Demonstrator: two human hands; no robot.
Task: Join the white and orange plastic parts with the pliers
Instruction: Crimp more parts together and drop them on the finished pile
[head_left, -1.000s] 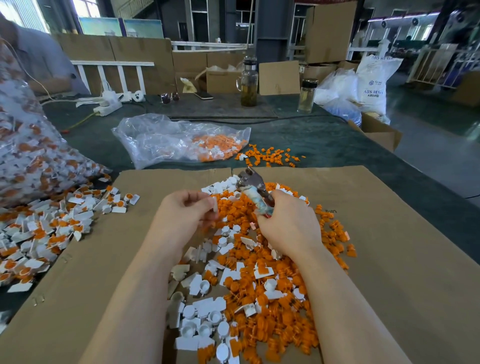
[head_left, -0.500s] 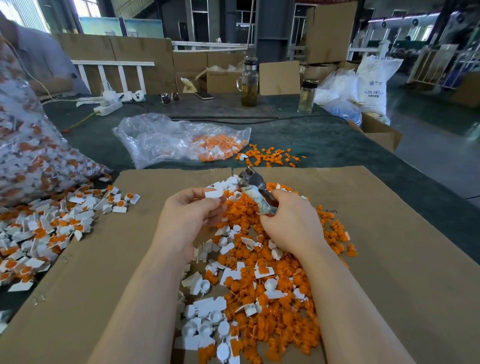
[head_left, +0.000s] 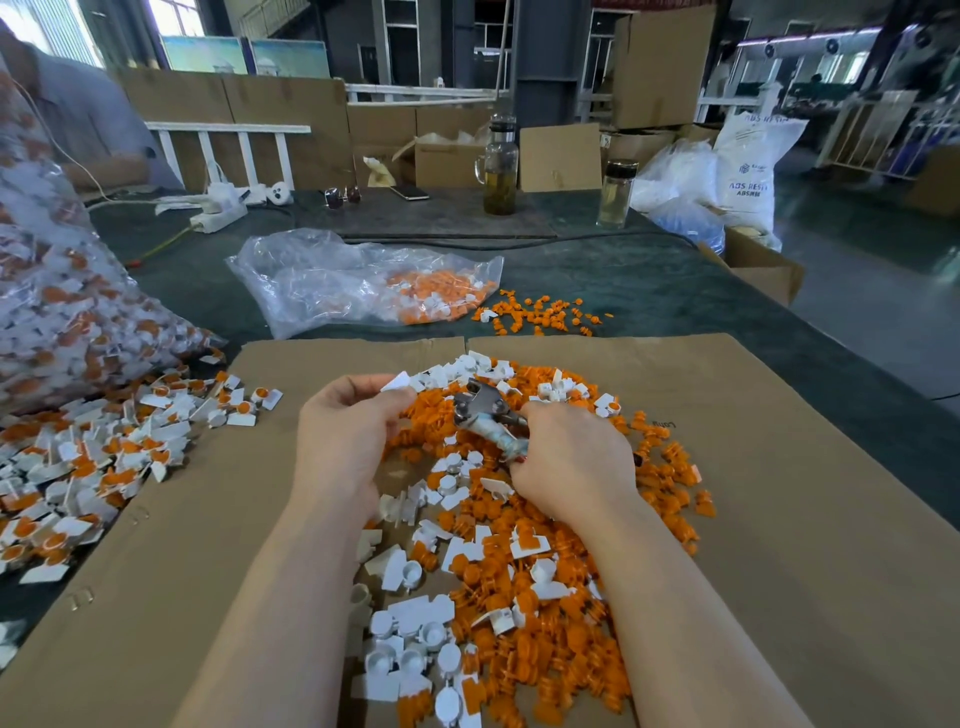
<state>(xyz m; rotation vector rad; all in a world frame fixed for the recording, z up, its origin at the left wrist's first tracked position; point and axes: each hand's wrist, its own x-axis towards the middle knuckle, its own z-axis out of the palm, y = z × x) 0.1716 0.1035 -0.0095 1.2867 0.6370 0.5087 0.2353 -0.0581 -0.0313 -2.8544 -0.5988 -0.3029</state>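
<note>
Far to the left of the left hand (head_left: 349, 441), a full clear bag (head_left: 67, 306) of joined parts leans at the desk (head_left: 649, 291) edge, and a loose spread of joined white-and-orange pieces (head_left: 98, 457) lies below it, partly on the cardboard sheet (head_left: 779, 519). The left hand hovers over the near-left rim of the mixed pile, fingers curled, pinching a white part (head_left: 396, 382) between thumb and fingertips. Just to its right, the metal head of the pliers (head_left: 480, 405) points toward that white part; whether they touch cannot be told. The right hand (head_left: 574, 462) is wrapped around the pliers' handles, its knuckles over the pile. Beneath and between both hands lies the heap of orange parts (head_left: 524, 571) mixed with white parts (head_left: 415, 639), the white ones gathered mostly toward the left forearm. Beyond the hands, a half-empty plastic bag (head_left: 358, 280) lies on the desk, with a few scattered orange pieces (head_left: 540, 314) to its right.
</note>
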